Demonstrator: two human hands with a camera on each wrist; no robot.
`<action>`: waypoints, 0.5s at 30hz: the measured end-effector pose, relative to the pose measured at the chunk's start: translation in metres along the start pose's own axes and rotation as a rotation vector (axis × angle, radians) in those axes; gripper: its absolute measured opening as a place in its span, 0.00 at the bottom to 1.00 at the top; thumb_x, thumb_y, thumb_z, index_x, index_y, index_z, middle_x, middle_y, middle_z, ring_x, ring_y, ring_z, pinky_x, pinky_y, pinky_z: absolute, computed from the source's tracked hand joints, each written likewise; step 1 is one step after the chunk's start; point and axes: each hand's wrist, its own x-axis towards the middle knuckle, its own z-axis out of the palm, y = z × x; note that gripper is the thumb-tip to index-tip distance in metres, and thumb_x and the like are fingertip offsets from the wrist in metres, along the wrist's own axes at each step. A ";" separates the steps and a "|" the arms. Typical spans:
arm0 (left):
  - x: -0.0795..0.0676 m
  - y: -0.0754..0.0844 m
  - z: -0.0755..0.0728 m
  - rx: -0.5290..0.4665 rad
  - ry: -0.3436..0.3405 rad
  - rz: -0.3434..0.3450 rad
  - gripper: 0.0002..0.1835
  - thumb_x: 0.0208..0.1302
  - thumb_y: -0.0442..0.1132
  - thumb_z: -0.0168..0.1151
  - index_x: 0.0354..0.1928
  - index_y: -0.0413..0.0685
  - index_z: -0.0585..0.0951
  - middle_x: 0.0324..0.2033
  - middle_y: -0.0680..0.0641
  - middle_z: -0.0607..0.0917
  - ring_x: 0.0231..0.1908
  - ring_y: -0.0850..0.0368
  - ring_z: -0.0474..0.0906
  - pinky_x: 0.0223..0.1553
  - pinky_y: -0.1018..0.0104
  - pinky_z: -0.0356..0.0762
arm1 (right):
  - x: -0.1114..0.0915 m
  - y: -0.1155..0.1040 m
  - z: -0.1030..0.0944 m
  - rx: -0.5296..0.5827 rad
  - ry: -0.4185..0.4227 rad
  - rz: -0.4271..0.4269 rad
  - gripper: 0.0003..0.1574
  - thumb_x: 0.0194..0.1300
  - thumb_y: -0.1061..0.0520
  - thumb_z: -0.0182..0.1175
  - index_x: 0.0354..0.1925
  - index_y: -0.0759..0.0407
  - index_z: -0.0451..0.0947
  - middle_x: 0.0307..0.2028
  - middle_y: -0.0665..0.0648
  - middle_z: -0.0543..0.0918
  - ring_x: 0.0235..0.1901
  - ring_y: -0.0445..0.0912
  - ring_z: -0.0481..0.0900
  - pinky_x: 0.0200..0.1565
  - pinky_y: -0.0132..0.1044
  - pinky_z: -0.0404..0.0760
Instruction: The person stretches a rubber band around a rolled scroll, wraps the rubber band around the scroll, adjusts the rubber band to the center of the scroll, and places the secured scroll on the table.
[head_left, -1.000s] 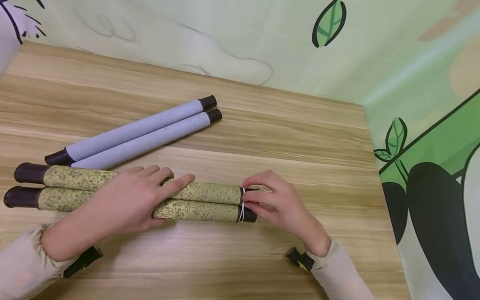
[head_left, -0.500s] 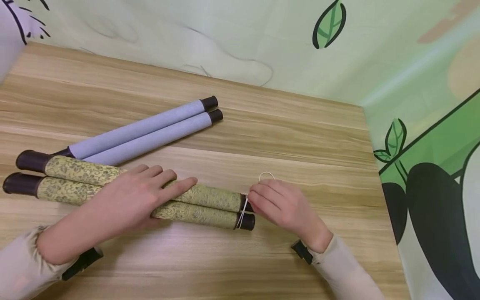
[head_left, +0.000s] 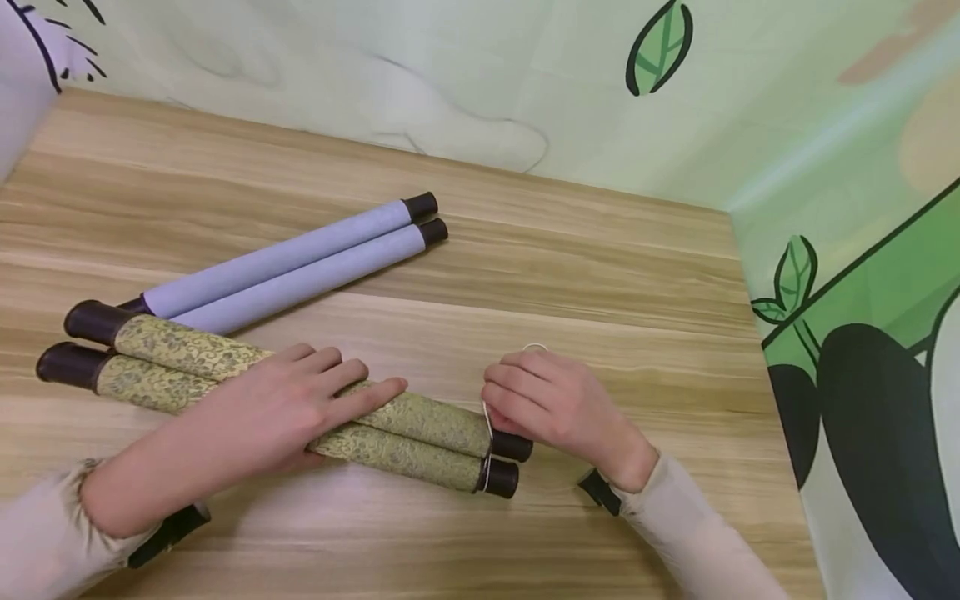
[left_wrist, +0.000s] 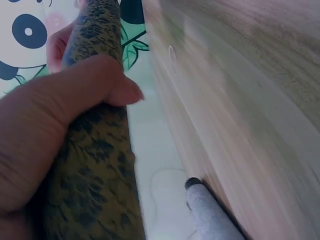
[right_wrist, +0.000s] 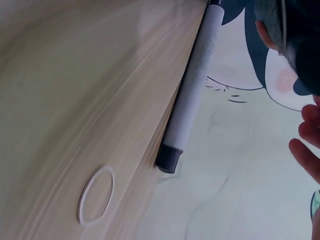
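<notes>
A yellow floral scroll with two side-by-side rolls [head_left: 427, 421] and dark end caps lies slantwise under my left hand [head_left: 273, 408]. That hand grips it around the middle, with the thumb across the patterned cloth in the left wrist view. Round the right end caps runs a thin white elastic band [head_left: 487, 454]. My right hand [head_left: 558, 408] pinches this band at the upper cap, drawing it up away from the roll; its fingertips are partly hidden in the head view. In the right wrist view, curled fingers [right_wrist: 307, 127] show at the right edge beside the dark end of the scroll.
A pale blue double-roll scroll [head_left: 300, 267] with dark caps lies behind, its left end overlapped by the yellow one. A white loop [right_wrist: 95, 197] lies on the wooden table [head_left: 637, 283] behind my right hand. Printed cloth [head_left: 465, 75] borders the table.
The yellow scroll has tilted, its right end lower and nearer, and shifted slightly right. My right fingers have closed together and pulled the band upward off the upper cap's side. The blue scroll stays put.
</notes>
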 end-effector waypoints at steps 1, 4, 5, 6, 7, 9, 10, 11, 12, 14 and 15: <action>0.001 0.002 -0.001 0.008 -0.003 -0.013 0.43 0.40 0.46 0.79 0.65 0.54 0.75 0.37 0.50 0.82 0.33 0.53 0.76 0.33 0.61 0.77 | 0.002 -0.001 0.000 0.010 0.021 0.007 0.09 0.67 0.60 0.55 0.37 0.60 0.82 0.37 0.53 0.88 0.37 0.44 0.84 0.41 0.33 0.85; 0.004 0.007 -0.004 0.027 -0.021 -0.056 0.41 0.41 0.40 0.78 0.64 0.53 0.75 0.36 0.49 0.82 0.33 0.52 0.76 0.32 0.61 0.77 | 0.008 -0.005 0.002 0.090 0.071 0.049 0.09 0.61 0.58 0.57 0.38 0.60 0.81 0.37 0.54 0.87 0.37 0.45 0.84 0.39 0.34 0.85; 0.005 0.009 -0.005 0.030 -0.026 -0.068 0.42 0.40 0.40 0.78 0.64 0.53 0.75 0.36 0.49 0.83 0.32 0.51 0.76 0.31 0.61 0.77 | 0.010 -0.006 0.003 0.144 0.073 0.078 0.11 0.60 0.58 0.58 0.40 0.61 0.80 0.39 0.56 0.87 0.38 0.46 0.84 0.41 0.34 0.85; 0.005 0.009 -0.006 0.031 -0.035 -0.081 0.44 0.38 0.42 0.79 0.64 0.52 0.75 0.36 0.48 0.82 0.32 0.51 0.76 0.32 0.61 0.77 | 0.011 -0.008 0.004 0.197 0.070 0.112 0.14 0.59 0.57 0.61 0.43 0.62 0.79 0.41 0.57 0.86 0.41 0.47 0.84 0.43 0.35 0.85; 0.005 0.009 -0.007 0.038 -0.042 -0.092 0.46 0.35 0.43 0.81 0.64 0.52 0.74 0.35 0.48 0.82 0.32 0.50 0.77 0.32 0.61 0.77 | 0.012 -0.009 0.004 0.250 0.063 0.151 0.18 0.58 0.56 0.64 0.46 0.63 0.78 0.44 0.58 0.85 0.44 0.48 0.83 0.46 0.36 0.84; 0.005 0.008 -0.009 0.048 -0.054 -0.106 0.48 0.31 0.44 0.82 0.64 0.52 0.74 0.35 0.47 0.82 0.32 0.49 0.77 0.33 0.59 0.78 | 0.012 -0.011 0.004 0.336 0.033 0.240 0.32 0.54 0.53 0.72 0.53 0.65 0.75 0.51 0.61 0.81 0.51 0.51 0.80 0.53 0.39 0.82; 0.004 0.008 -0.009 0.049 -0.054 -0.112 0.47 0.32 0.43 0.82 0.63 0.52 0.75 0.35 0.47 0.83 0.32 0.49 0.78 0.33 0.58 0.79 | 0.011 -0.012 0.004 0.371 0.014 0.287 0.39 0.51 0.51 0.76 0.56 0.66 0.73 0.54 0.62 0.79 0.54 0.52 0.78 0.56 0.40 0.80; 0.004 0.007 -0.010 0.048 -0.054 -0.117 0.47 0.32 0.43 0.82 0.63 0.52 0.75 0.35 0.47 0.82 0.32 0.49 0.78 0.34 0.58 0.79 | 0.011 -0.012 0.003 0.396 0.001 0.332 0.45 0.48 0.49 0.78 0.58 0.66 0.71 0.56 0.63 0.77 0.57 0.53 0.75 0.59 0.40 0.78; 0.003 0.006 -0.010 0.044 -0.051 -0.122 0.46 0.33 0.44 0.82 0.63 0.51 0.76 0.35 0.47 0.82 0.32 0.49 0.78 0.34 0.58 0.80 | 0.010 -0.013 0.003 0.414 -0.005 0.373 0.49 0.46 0.48 0.79 0.60 0.66 0.70 0.58 0.64 0.75 0.58 0.54 0.74 0.61 0.40 0.76; 0.003 0.005 -0.011 0.031 -0.037 -0.133 0.45 0.35 0.44 0.82 0.63 0.51 0.76 0.35 0.47 0.83 0.32 0.49 0.78 0.34 0.58 0.80 | 0.008 -0.014 0.002 0.446 -0.001 0.438 0.51 0.46 0.45 0.79 0.61 0.66 0.68 0.60 0.64 0.74 0.60 0.55 0.71 0.64 0.41 0.73; 0.003 0.005 -0.012 0.022 -0.029 -0.141 0.45 0.35 0.43 0.82 0.63 0.51 0.76 0.36 0.47 0.83 0.32 0.49 0.79 0.34 0.58 0.80 | 0.008 -0.014 0.002 0.458 0.011 0.455 0.50 0.48 0.44 0.78 0.61 0.67 0.68 0.60 0.65 0.74 0.61 0.55 0.71 0.64 0.41 0.72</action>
